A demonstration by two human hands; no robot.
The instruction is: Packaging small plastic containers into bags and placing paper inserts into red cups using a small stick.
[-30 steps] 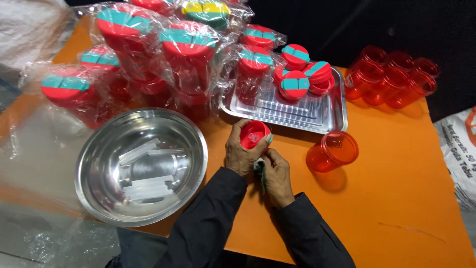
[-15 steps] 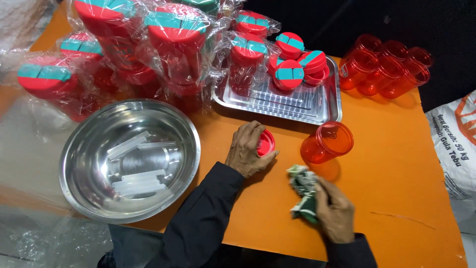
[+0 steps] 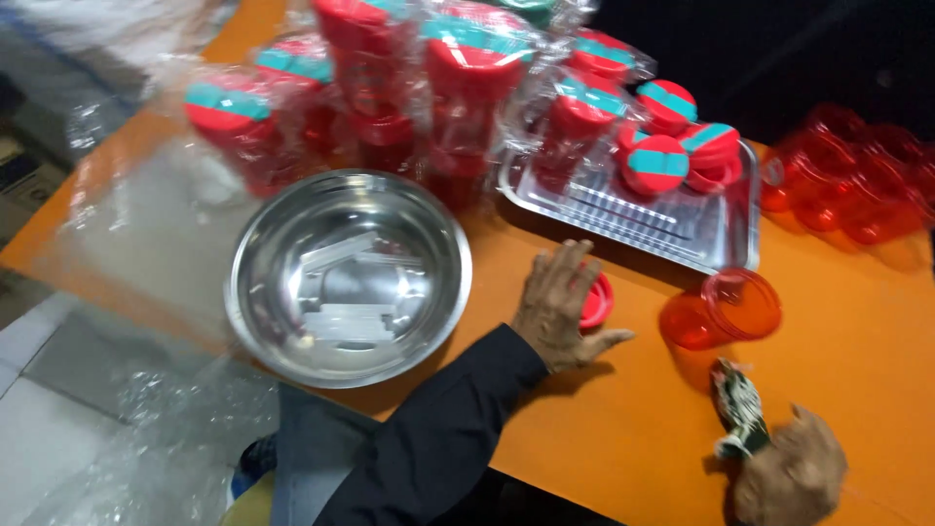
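- Since the earlier frame, the left hand (image 3: 560, 307) has flattened further over the red lid (image 3: 596, 302), and the right hand (image 3: 791, 477) has drawn back toward the near edge with its rag.
- That lid lies flat on the orange worktop (image 3: 877, 321), half hidden under the left fingers, whose grip is spread open and pressing rather than pinching.
- Right grip is pressed together around a crumpled green-and-white cloth (image 3: 737, 407), which pokes out above the knuckles.
- Just beside the lid, an open red jar (image 3: 726, 310) of see-through plastic lies tipped on its side, uncapped.
- Judging by the layout, this jar and lid are mid-handling: wiped perhaps, not yet joined.
- Behind them a ribbed metal tray (image 3: 682, 224) carries a few capped red jars with teal bands (image 3: 657, 164).
- More uncapped red jars (image 3: 847, 190) cluster to the far right, seemingly still to do.
- Banded jars in crinkly clear wrap (image 3: 467, 88) are stacked at the back.
- A round shiny steel bowl (image 3: 349, 278) sits to the left, holding nothing that can be made out beyond reflections.
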